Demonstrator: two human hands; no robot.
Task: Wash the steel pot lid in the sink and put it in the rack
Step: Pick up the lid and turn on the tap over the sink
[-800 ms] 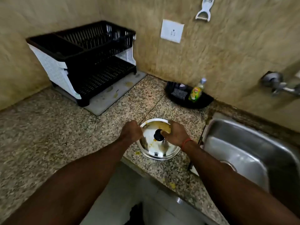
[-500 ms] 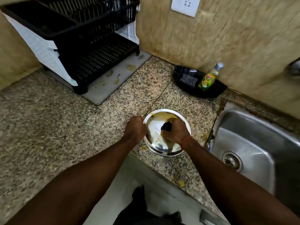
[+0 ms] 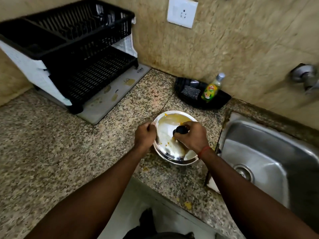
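- The round shiny steel pot lid (image 3: 168, 135) with yellow food smears sits on the speckled stone bench (image 3: 51, 152). It is not in the sink yet.
- The right hand (image 3: 191, 137) has its grip closed around the black knob (image 3: 180, 129) in the middle of the lid. The fingers wrap over the knob from above.
- The left hand (image 3: 145, 136) is curled nearly closed at the lid's left rim, just to the left of the knob grip. I cannot tell if it pinches the rim or only steadies it.
- The near edge of the lid looks a little doubled, so it may be tipped up or starting to lift. I cannot say for sure.
- The step in hand looks like picking up the dirty lid. Washing has not begun.
- The shiny steel sink (image 3: 269, 152) lies to the right of the grip, close by. The silver tap (image 3: 305, 77) is on the wall past the sink, farther right and away from the person.
- The green and yellow soap bottle (image 3: 211, 89) and a dark scrub pad (image 3: 190, 91) sit in a black tray (image 3: 222, 99), beyond the grip and a bit right.
- The black and white plastic dish rack (image 3: 69, 54) stands far left of the grip, against the wall. It looks empty.
- Next, I think the lid must be lifted by the knob and carried right, over the sink edge. It should stay level so the yellow mess does not drip on the bench.
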